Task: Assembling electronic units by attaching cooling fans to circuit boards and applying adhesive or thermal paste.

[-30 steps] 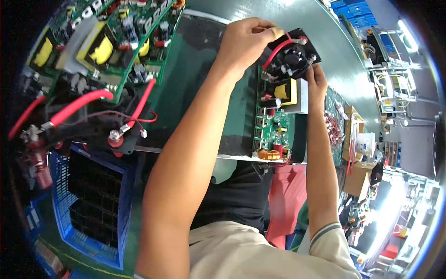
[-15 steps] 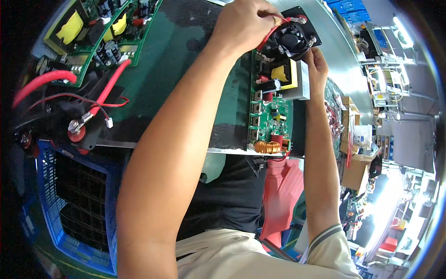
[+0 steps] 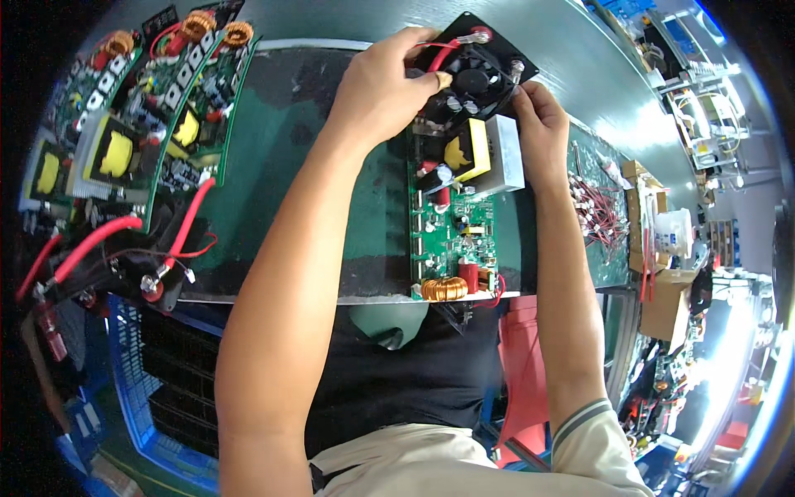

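With clock directions taken from the middle of the view, a blue crate (image 3: 132,398) holding black trays sits low at eight o'clock, beneath the edge of the dark green surface (image 3: 277,149). Just right of centre, a green circuit board (image 3: 439,240) lies on the surface between the forearms, its copper coil (image 3: 445,289) at the near edge and a small red wire loop (image 3: 502,290) beside it. Farther up the board, a yellow-and-black block (image 3: 466,151) stands against a grey metal block (image 3: 507,153). Just beyond, at one o'clock, is a black fan (image 3: 474,80) on a tilted black plate (image 3: 501,54), with a short red cable (image 3: 445,55) at its upper left. The left hand (image 3: 377,95), at twelve o'clock, has its thumb and bent fingers spread around the fan's left side by the cable; whether they pinch it, I cannot tell. The right hand (image 3: 542,132), between one and two, has thumb and forefinger close together at the plate's lower right edge; what lies between is hidden. Thick red cables (image 3: 192,217) reach toward nine o'clock, and more upright boards (image 3: 116,157) stand at ten. A heap of thin wires (image 3: 596,207) lies between two and three, with a white tub (image 3: 672,232) farther out at three and a cardboard box (image 3: 667,306) just past it.
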`<state>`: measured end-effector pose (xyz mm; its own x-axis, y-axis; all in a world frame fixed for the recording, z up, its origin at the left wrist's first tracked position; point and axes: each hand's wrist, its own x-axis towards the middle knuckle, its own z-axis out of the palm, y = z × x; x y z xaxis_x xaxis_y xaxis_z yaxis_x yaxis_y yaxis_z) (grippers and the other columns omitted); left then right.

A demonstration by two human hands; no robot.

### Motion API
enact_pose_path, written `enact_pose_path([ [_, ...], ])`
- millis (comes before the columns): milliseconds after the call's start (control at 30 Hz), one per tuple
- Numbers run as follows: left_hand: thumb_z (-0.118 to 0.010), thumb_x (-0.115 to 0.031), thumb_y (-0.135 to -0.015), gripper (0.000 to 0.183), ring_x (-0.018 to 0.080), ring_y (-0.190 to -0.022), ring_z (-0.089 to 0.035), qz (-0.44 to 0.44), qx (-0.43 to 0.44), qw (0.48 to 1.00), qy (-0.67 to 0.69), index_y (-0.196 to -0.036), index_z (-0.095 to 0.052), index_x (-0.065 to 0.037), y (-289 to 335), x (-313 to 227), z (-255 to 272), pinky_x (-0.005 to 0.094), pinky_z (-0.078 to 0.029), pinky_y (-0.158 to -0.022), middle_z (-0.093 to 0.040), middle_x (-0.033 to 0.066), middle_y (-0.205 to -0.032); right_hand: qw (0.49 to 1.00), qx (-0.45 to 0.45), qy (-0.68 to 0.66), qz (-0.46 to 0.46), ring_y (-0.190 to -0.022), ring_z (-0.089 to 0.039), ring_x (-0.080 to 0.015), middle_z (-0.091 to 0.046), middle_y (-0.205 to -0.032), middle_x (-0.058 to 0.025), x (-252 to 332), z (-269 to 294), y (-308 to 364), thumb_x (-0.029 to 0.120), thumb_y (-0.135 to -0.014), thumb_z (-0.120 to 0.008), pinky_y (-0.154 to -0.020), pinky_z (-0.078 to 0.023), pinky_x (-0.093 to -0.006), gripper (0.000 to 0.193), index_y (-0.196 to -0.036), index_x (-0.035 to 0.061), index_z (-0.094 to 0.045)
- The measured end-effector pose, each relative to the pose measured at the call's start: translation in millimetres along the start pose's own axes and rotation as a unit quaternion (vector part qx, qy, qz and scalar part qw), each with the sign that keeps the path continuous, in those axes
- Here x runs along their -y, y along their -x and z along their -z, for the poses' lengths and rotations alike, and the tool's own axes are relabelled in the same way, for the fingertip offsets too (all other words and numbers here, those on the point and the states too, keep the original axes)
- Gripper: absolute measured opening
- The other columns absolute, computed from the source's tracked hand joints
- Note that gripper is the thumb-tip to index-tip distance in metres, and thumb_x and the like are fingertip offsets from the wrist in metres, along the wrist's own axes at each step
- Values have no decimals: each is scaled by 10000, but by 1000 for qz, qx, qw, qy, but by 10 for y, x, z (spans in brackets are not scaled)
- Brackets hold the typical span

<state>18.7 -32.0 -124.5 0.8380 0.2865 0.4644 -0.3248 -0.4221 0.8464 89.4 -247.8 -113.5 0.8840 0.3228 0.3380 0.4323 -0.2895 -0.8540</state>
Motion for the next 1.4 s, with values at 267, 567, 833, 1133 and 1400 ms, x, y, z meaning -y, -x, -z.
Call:
enact_pose_path([
  [267,-735,-64,-815,510,212,-1081,-648,29,65,987,145,-1271,-537,51,-105,-29,66,320,-499,-937,-660,179,-1180,1000,-1,-12,-15,-702,-453,-30,-512,-732,56,131,-53,-21,118,-970,-566,-631,-383,-206,155,-862,7,-574],
  [567,-757,-63,-798,492,157,-1005,-653,66,42,992,98,-1251,-575,2,-35,-134,54,296,-501,-888,-684,120,-1119,998,-10,-65,-25,-695,-425,-27,-455,-729,61,168,-65,40,90,-959,-581,-611,-367,-204,129,-874,7,-530],
  [833,-764,-88,-818,537,147,-1017,-630,82,56,992,77,-1289,-537,36,-1,-164,139,289,-503,-890,-661,105,-1152,999,2,-27,-23,-634,-389,-63,-415,-658,17,200,-80,61,85,-939,-587,-560,-347,-250,150,-841,-11,-526],
  [1133,-783,-202,-780,500,267,-1016,-664,46,-4,995,84,-1218,-610,-32,10,-114,87,347,-501,-889,-673,141,-1128,992,-3,-114,-53,-773,-574,-77,-616,-829,-5,103,-34,13,108,-924,-637,-717,-476,-230,149,-1003,-17,-614],
  [1400,-679,-90,-884,500,274,-1227,-540,22,-49,998,-15,-1335,-491,14,486,-76,413,349,-432,-1034,-514,150,-1360,972,-193,-118,-60,-789,-617,-119,-634,-890,-67,580,242,1118,54,-914,-604,-701,-496,-247,227,-1127,-25,-590],
])
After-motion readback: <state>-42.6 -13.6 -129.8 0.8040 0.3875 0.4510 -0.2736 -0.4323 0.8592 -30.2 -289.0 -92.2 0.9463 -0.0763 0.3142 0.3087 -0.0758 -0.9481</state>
